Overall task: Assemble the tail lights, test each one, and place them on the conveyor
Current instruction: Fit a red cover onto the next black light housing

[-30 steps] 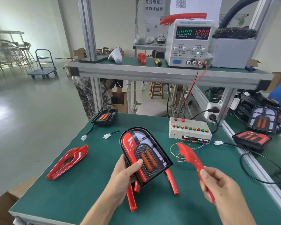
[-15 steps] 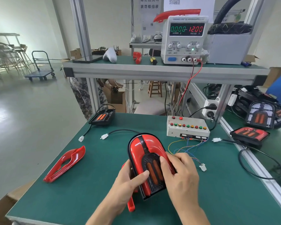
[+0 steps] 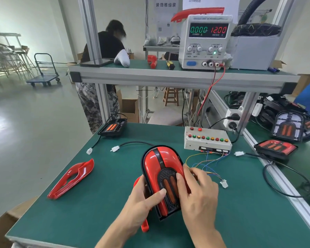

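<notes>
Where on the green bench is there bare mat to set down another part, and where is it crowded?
Bare mat lies between the loose red trim and the tail light held by the left hand, and at the near right corner beyond the right hand. By the test box, wires crowd it.

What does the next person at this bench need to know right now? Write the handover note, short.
Left hand grips the left edge of the tail light, thumb over its face. Right hand presses flat on its right red cover; both covers look seated.
The light's plug lies loose on the mat, not joined to the test box; the box's own lead plug is free too. Supply reads 12.00 V, 0.000 A.
One spare red cover lies to the left, and one unfinished housing sits at the far left corner.
Left: finish pressing, plug in, test, move to the conveyor.
</notes>
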{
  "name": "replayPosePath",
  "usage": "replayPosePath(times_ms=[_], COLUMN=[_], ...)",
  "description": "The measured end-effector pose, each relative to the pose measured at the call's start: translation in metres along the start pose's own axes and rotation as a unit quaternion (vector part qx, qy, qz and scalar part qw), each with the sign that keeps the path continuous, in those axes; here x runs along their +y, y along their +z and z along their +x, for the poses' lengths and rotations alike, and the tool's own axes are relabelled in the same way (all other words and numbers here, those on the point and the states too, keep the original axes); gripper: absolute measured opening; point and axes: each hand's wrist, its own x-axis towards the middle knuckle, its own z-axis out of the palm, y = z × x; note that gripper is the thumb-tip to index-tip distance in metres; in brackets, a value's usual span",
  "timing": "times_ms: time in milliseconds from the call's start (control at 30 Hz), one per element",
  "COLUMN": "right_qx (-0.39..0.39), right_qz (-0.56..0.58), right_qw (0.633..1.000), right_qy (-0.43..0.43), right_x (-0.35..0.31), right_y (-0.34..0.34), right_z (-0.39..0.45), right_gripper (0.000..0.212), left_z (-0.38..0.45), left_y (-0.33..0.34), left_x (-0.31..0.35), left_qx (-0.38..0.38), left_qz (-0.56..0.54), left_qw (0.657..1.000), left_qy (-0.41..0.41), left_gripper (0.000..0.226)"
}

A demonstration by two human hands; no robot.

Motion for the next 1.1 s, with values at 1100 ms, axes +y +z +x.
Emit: replayPosePath(times_ms=[1100], right_qx=[-0.239], right_qz=[0.444], right_qw=[0.782], right_qy=[0.367], right_x=[0.012], right_y=[-0.019], right_z=[-0.009], right_gripper=[0.052], left_z=[-0.002], left_y=[0.001], left_x=[0.012], left_qx=[-0.040], left_qz=[-0.026], left_qw=[0.998], left_qy=[-0.042], left_gripper=[0.056])
